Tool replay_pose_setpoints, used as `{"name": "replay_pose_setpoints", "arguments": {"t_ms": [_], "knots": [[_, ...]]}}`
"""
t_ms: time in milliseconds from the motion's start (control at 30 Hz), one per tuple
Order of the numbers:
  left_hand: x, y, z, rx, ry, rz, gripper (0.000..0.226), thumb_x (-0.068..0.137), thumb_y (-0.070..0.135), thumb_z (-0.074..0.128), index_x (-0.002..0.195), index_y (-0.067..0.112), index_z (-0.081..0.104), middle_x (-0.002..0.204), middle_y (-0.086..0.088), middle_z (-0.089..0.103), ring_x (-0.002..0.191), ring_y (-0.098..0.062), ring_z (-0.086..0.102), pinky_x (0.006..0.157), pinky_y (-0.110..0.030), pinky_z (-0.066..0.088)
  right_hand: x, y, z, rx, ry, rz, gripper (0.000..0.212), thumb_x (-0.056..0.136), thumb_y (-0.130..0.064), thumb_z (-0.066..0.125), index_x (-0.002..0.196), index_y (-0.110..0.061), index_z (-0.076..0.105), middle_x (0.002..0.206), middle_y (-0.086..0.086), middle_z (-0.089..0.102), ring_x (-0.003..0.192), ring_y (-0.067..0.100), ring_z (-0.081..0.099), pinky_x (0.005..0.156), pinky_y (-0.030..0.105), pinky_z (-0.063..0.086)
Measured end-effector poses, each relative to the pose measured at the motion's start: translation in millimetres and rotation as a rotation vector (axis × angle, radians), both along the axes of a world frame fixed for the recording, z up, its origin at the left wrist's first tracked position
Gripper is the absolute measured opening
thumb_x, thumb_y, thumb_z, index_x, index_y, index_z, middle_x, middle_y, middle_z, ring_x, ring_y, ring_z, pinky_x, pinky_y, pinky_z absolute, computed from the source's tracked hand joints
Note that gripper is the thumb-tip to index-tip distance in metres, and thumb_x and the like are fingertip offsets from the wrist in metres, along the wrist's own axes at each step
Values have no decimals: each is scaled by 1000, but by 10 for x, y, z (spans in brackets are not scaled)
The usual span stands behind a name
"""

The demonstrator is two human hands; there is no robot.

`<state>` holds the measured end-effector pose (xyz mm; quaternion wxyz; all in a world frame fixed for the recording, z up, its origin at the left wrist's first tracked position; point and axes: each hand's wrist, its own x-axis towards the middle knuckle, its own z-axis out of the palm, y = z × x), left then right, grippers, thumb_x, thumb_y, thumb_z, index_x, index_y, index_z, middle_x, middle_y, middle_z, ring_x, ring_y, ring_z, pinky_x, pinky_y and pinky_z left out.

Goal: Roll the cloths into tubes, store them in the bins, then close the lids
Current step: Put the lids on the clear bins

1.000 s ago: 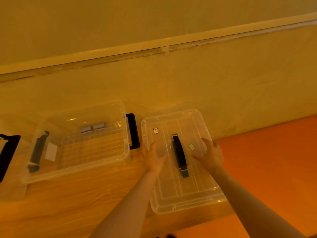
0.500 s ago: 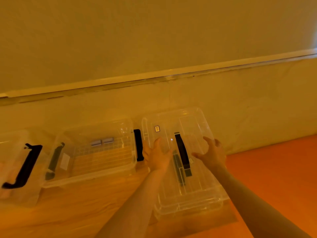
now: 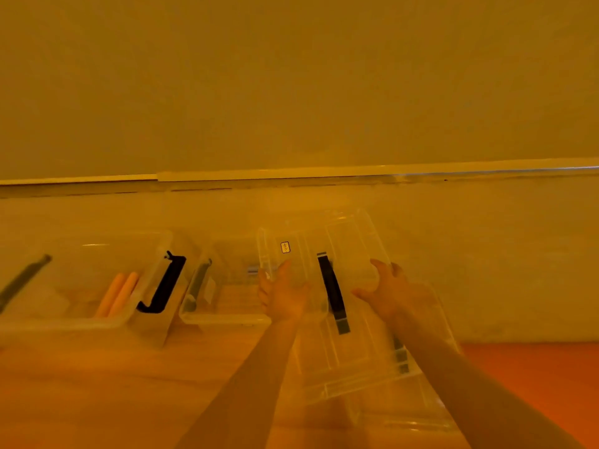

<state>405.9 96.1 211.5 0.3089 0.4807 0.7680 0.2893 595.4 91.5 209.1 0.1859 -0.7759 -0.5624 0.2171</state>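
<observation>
I am holding the clear lid (image 3: 327, 280) by its two long sides: my left hand (image 3: 283, 293) is curling over the left edge, thumb on top, and my right hand (image 3: 390, 288) is gripping the right edge with fingers bent round it. The lid, with its black handle (image 3: 332, 290) running down the middle, is hanging tilted above the rightmost bin (image 3: 421, 377), which sits at the right end of the wooden table (image 3: 97, 384).

I judge this to be the lid step; whether the lid is coming off or going on, I cannot tell. Nor can I tell whether the bin below has cloths in it. Setting the lid down squarely calls for levelling it and lining its corners with the rim beneath.

Just left, the lid's near corner is overlapping the open middle bin (image 3: 223, 315), so that rim is the edge I am watching. Further left, the left bin (image 3: 64, 322) is holding two rolled cloths (image 3: 118, 296), with a black latch handle (image 3: 163, 286) at its right end. The wall (image 3: 291, 205) is close behind; the table front offers room.
</observation>
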Motion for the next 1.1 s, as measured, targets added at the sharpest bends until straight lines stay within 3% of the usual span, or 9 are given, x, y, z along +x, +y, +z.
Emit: {"name": "replay_pose_setpoints", "arguments": {"t_ms": [433, 700, 967, 1100], "knots": [[-1270, 105, -39, 6, 130, 12, 74, 82, 50, 67, 145, 41, 30, 159, -12, 4, 146, -35, 5, 115, -51, 16, -1241, 239, -138, -44, 55, 52, 87, 80, -45, 72, 150, -29, 23, 157, 15, 16, 143, 37, 20, 111, 56, 32], [-1583, 236, -184, -41, -12, 62, 70, 83, 41, 71, 144, 35, 36, 158, -12, 7, 146, -34, 5, 115, -49, 16, -1513, 566, -220, -92, -33, 113, 92, 81, -42, 72, 152, -25, 17, 158, 15, 12, 144, 38, 16, 113, 57, 27], [-1581, 202, -356, -76, -146, 129, 66, 82, 27, 73, 140, 33, 42, 158, -10, 4, 145, -34, 7, 110, -46, 32, -1525, 683, -390, -131, -121, 172, 99, 78, -41, 75, 152, -24, 12, 160, 13, 7, 145, 36, 13, 113, 56, 28], [-1555, 131, -464, -96, -210, 224, 67, 81, 24, 74, 139, 34, 44, 157, -9, 7, 141, -36, 19, 106, -50, 39, -1533, 721, -417, -140, -148, 231, 105, 76, -40, 77, 153, -24, 8, 161, 11, 0, 146, 36, 11, 113, 53, 28]]}}
